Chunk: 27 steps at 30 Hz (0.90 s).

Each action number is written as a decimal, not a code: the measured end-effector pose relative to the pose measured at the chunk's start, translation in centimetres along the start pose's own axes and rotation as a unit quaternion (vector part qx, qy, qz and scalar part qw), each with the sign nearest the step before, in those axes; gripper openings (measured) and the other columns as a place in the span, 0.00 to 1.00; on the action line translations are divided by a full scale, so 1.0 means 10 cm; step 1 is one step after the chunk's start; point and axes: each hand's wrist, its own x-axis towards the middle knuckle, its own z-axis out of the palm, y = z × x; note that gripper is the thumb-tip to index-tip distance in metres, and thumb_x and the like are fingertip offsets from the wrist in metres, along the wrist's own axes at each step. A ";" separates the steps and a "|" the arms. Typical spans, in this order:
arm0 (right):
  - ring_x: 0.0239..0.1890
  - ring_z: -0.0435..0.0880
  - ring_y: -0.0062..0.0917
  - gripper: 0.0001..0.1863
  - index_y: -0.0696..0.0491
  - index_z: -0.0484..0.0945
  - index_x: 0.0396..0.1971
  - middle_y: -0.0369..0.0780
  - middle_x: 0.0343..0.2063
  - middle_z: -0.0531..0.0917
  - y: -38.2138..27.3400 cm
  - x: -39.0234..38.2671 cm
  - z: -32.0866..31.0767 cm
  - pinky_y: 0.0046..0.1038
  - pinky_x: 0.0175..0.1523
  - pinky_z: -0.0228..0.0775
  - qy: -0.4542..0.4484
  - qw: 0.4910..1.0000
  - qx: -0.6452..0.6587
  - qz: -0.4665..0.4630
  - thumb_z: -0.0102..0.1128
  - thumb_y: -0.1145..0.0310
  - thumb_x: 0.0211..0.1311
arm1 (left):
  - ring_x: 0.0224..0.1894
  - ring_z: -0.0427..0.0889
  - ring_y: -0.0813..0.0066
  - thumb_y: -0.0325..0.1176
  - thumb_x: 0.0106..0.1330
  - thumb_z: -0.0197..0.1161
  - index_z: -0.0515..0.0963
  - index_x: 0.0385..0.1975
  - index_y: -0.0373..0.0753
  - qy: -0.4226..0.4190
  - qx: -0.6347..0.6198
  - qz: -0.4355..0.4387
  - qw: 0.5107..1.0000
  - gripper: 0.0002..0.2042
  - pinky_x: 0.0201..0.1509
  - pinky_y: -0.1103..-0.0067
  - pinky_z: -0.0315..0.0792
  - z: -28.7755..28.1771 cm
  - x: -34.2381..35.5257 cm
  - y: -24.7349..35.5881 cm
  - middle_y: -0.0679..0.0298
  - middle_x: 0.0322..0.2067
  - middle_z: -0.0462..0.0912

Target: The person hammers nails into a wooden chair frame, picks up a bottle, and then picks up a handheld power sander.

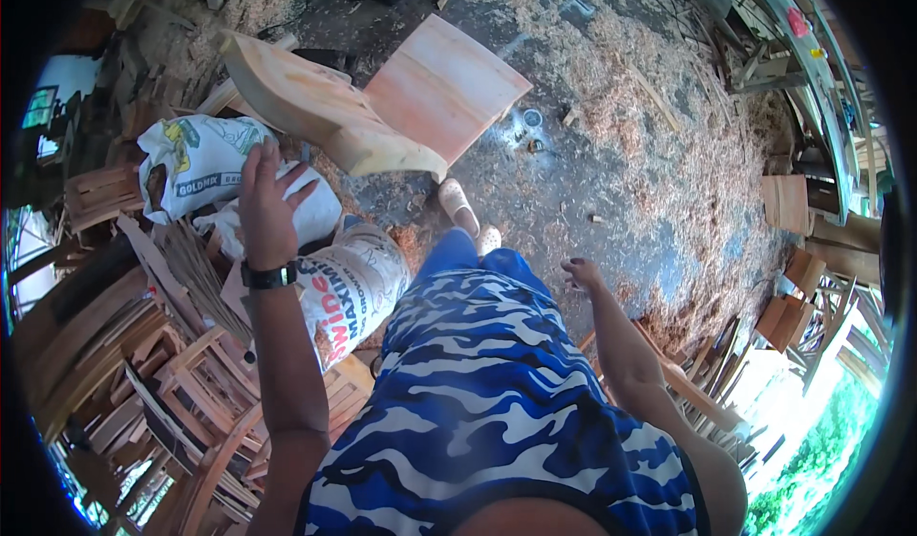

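My left hand (270, 206), with a dark watch (271, 276) on its wrist, is raised with its fingers spread and nothing in it. It appears in front of white printed sacks (205, 159); I cannot tell whether it touches them. Just beyond lies a thick, curved piece of pale wood (315, 106). A flat, square wooden panel (447, 85) adjoins it on the right; whether the two are joined is unclear. My right hand (581, 274) hangs low at my right side, its fingers curled in, and no object shows in it.
Wood shavings (650, 182) cover much of the dark floor. A full white sack (351, 283) stands by my left leg. Stacked wooden frames (205, 374) crowd the left. Along the right are a long bench (826, 106) and wood offcuts (788, 311). Small round containers (531, 120) sit beyond my feet.
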 end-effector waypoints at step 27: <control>0.69 0.73 0.44 0.35 0.47 0.63 0.74 0.46 0.68 0.72 -4.28 0.31 1.83 0.53 0.74 0.63 -0.596 0.708 -0.039 -0.376 0.33 0.40 0.79 | 0.48 0.86 0.67 0.28 0.57 0.75 0.69 0.60 0.32 0.079 -0.194 -0.044 0.977 0.31 0.53 0.73 0.81 0.71 0.63 0.02 0.56 0.49 0.83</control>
